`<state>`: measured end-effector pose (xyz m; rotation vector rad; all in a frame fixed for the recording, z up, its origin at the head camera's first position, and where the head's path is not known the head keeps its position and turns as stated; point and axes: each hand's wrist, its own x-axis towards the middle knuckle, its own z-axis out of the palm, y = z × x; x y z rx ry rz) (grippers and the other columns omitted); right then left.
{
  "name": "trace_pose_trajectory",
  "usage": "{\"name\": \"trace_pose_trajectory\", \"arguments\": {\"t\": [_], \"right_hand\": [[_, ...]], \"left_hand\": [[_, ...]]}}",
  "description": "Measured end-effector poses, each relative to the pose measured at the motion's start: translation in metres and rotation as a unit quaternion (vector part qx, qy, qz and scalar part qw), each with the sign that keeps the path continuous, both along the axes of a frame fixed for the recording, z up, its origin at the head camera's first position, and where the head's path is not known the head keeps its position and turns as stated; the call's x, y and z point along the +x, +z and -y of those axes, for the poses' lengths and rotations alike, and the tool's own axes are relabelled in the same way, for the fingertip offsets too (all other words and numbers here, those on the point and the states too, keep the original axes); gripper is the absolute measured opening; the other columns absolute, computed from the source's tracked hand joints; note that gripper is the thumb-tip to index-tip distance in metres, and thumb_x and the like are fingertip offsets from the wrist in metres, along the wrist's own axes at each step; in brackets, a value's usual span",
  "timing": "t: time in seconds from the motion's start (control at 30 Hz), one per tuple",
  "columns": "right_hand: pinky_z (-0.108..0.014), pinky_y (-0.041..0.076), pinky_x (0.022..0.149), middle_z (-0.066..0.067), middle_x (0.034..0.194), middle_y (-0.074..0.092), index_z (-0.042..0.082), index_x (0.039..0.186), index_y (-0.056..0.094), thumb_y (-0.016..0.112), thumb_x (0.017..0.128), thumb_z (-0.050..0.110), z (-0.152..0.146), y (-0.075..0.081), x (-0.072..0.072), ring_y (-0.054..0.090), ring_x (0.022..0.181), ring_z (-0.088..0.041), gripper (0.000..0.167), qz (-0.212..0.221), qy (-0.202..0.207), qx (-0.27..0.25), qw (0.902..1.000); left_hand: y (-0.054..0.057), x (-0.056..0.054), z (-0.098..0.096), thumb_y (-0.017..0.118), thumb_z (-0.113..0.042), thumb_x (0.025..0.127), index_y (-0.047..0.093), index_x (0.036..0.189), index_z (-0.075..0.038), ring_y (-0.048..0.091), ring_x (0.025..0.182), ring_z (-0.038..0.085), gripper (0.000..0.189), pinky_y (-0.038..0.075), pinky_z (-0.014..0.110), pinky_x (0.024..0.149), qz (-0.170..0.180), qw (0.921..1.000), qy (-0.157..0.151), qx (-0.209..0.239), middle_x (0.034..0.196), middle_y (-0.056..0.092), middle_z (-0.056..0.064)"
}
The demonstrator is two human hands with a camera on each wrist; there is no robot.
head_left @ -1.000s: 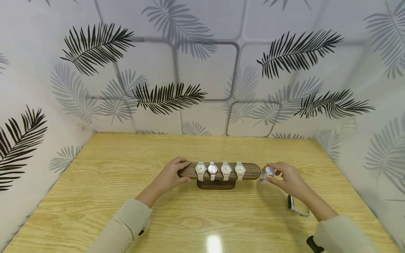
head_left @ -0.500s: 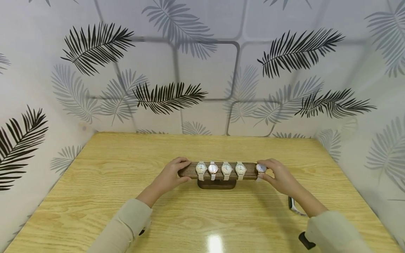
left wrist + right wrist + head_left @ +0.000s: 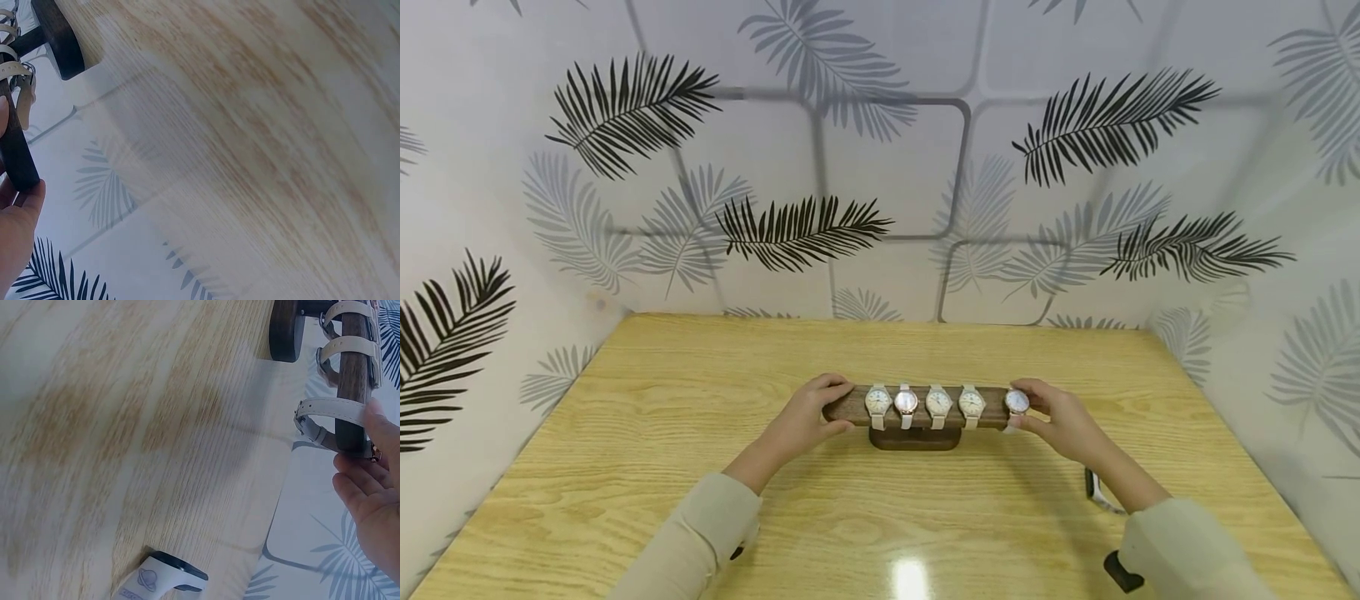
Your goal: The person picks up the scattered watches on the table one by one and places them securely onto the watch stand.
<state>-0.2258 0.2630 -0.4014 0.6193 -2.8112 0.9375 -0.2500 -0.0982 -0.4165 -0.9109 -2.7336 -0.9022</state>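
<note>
A dark wooden watch stand (image 3: 951,439) holds several light-strapped watches (image 3: 938,402) in a row along its bar. My left hand (image 3: 808,414) grips the bar's left end, thumb in front and fingers behind; the left wrist view shows that end of the bar (image 3: 19,162) between thumb and fingers. At the right end, my right hand (image 3: 1063,419) pinches a white-strapped watch (image 3: 1017,402) by its face. In the right wrist view the buckled strap (image 3: 331,407) loops around the bar's end and hangs loose below it. Part of the right fingers is hidden behind the bar.
A fitness band (image 3: 1101,493) with a white printed strap lies on the wooden table (image 3: 700,375), below my right forearm. A leaf-patterned wall covering (image 3: 880,275) rises behind the table and at both sides. Small dark objects show at both sleeves.
My right hand has moved left with the watch, bringing it from beside the stand onto the bar's right end. The left hand has kept its grip on the other end.
</note>
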Motion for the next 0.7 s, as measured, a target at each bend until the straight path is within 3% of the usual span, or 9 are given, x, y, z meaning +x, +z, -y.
{"name": "trace_pose_trajectory", "arguments": {"t": [0.27, 0.7], "right_hand": [[-0.045, 0.050, 0.091, -0.026, 0.121, 0.057, -0.008, 0.124, 0.052, 0.069, 0.081, 0.008, 0.0002, -0.0013, -0.0027, 0.058, 0.108, -0.041, 0.049, 0.008, -0.009, 0.006, 0.9999], [-0.046, 0.049, 0.092, -0.021, 0.119, 0.061, -0.003, 0.121, 0.056, 0.073, 0.077, 0.014, 0.0040, -0.0037, -0.0063, 0.057, 0.111, -0.040, 0.049, -0.018, 0.007, 0.022, 0.9996]], "left_hand": [[-0.0003, -0.0003, -0.0002, 0.072, -0.014, 0.080, 0.052, 0.128, 0.006, 0.054, 0.114, 0.031, 0.055, 0.050, 0.039, 0.091, 0.005, 1.0000, 0.003, 0.000, 0.124, 0.054, 0.016], [-0.0008, -0.0001, 0.0002, 0.071, -0.015, 0.080, 0.053, 0.128, 0.005, 0.054, 0.114, 0.031, 0.055, 0.050, 0.040, 0.090, 0.007, 1.0000, 0.002, -0.002, 0.124, 0.054, 0.016]]}}
